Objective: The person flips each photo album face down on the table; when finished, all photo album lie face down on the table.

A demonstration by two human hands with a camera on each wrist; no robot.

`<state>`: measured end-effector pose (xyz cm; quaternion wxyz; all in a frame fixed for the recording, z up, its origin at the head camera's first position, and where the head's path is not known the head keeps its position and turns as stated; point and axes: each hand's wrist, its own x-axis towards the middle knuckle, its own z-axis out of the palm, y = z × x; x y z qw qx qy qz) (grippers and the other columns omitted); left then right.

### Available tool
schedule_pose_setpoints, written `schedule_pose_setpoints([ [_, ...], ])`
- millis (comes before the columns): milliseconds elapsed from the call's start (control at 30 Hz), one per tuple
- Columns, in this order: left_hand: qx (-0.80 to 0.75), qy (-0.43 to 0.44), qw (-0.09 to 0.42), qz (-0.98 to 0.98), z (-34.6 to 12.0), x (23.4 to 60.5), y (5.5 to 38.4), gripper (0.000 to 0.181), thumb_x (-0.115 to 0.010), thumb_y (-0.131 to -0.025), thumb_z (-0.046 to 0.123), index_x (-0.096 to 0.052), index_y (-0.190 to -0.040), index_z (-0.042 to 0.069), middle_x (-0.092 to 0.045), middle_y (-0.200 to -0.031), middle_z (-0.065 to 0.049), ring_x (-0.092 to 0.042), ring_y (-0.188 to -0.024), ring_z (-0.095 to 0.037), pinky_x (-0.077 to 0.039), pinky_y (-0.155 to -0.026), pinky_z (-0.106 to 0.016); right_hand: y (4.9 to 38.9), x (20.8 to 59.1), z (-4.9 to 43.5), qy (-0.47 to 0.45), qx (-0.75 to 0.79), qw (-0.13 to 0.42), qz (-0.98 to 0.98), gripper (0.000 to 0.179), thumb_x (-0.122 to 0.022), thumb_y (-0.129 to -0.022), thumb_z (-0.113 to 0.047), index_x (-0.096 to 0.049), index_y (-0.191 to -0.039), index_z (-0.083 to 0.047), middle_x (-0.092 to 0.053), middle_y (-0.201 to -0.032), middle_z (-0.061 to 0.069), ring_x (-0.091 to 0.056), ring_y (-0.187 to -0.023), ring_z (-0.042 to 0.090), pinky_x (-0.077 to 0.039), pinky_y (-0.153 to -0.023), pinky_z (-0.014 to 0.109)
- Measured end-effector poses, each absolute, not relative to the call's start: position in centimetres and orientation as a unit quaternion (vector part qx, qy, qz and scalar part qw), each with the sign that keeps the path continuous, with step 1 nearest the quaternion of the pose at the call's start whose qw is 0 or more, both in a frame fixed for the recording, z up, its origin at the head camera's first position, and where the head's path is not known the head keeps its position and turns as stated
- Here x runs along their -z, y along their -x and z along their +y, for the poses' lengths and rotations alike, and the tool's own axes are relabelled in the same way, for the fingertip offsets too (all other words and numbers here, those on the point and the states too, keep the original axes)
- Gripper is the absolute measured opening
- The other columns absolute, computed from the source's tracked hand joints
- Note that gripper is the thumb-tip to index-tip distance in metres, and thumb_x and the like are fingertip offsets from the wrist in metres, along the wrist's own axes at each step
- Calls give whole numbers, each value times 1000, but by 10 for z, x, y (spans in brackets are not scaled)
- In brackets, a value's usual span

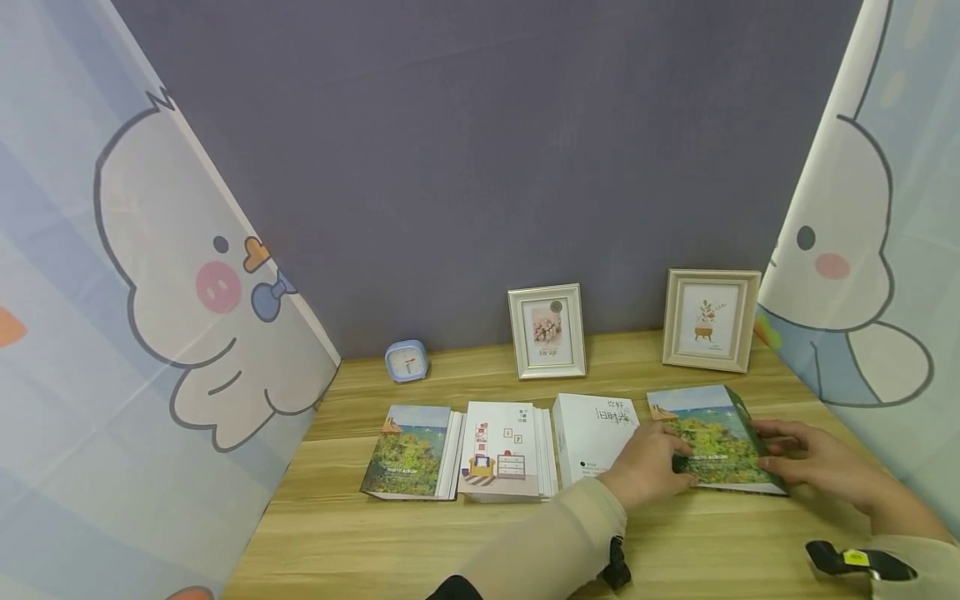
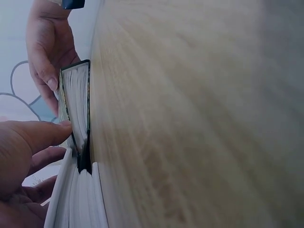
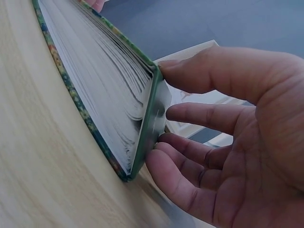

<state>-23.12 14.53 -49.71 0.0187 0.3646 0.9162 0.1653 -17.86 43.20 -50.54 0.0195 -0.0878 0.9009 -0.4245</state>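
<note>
At the right of the row in the head view lies a photo album with a painted landscape cover and a dark green spine. My right hand touches that spine with its fingertips, the fingers spread along it. On the album's other side my left hand reaches over the corner of a white album. In the left wrist view its thumb touches the landscape album's cover edge, the other fingers lying beside the white album. The white pages of the landscape album show between its covers.
Left of the white album lie an album with a furniture drawing and another landscape album. Behind them stand a small blue clock, a white picture frame and a beige picture frame. Printed curtains flank the wooden table.
</note>
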Motion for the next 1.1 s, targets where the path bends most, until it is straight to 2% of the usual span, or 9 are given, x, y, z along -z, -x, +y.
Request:
schedule_pose_setpoints([
  [300,-156,-374,7,914,146,495,232,31,-80,-92,50,-76,-121,39,-60,-130,24,-46,-136,0,-38,-108,-14,178,505,433,84,415,15,906,61,-72,-99,-14,-45,-143,19,-53,-136,41,-55,-98,-9,-60,-70,30],
  [500,-205,-386,36,899,134,490,235,37,-78,-95,46,-72,-130,37,-54,-146,18,-44,-142,-5,-40,-111,-19,179,502,433,61,403,-8,913,59,-66,-105,-18,-44,-143,20,-55,-132,42,-53,-91,-14,-61,-66,32],
  [633,-238,-391,24,889,123,487,238,42,-76,-97,42,-68,-137,35,-50,-152,15,-45,-142,-6,-42,-111,-22,183,497,432,34,385,-27,922,62,-65,-106,-25,-44,-145,18,-51,-138,44,-52,-90,-15,-60,-68,28],
  [700,-255,-393,19,883,117,486,240,43,-75,-99,40,-66,-140,32,-51,-150,16,-47,-139,-5,-43,-111,-22,185,495,431,34,369,-40,928,62,-66,-106,-25,-45,-145,17,-50,-138,44,-63,-95,0,-60,-69,30],
  [767,-277,-394,21,876,111,485,241,44,-73,-100,38,-64,-143,31,-52,-149,17,-47,-138,-5,-43,-111,-24,186,493,428,38,353,-51,934,62,-67,-105,-26,-45,-146,16,-48,-139,44,-70,-102,25,-62,-73,39],
  [833,-300,-397,28,867,105,484,241,45,-72,-101,37,-62,-145,31,-52,-147,18,-47,-138,-6,-44,-111,-26,186,489,422,48,339,-64,937,62,-68,-105,-26,-46,-146,15,-47,-140,45,-64,-109,53,-62,-76,52],
  [867,-312,-396,33,863,102,484,241,46,-72,-101,37,-61,-146,32,-51,-147,18,-46,-139,-6,-44,-112,-28,186,487,418,54,337,-71,937,61,-68,-105,-25,-47,-146,14,-46,-140,45,-59,-111,61,-61,-77,58],
  [933,-331,-398,36,855,95,483,242,46,-71,-102,36,-60,-146,32,-50,-148,18,-45,-141,-7,-43,-113,-31,187,483,409,66,335,-87,936,60,-69,-104,-24,-48,-146,13,-46,-140,43,-54,-114,66,-57,-80,68],
  [1100,-356,-402,27,843,78,482,244,48,-72,-101,34,-60,-147,29,-50,-148,15,-46,-140,-8,-44,-112,-31,191,474,384,84,332,-107,934,60,-73,-102,-23,-50,-145,11,-47,-137,42,-54,-114,66,-53,-87,72],
])
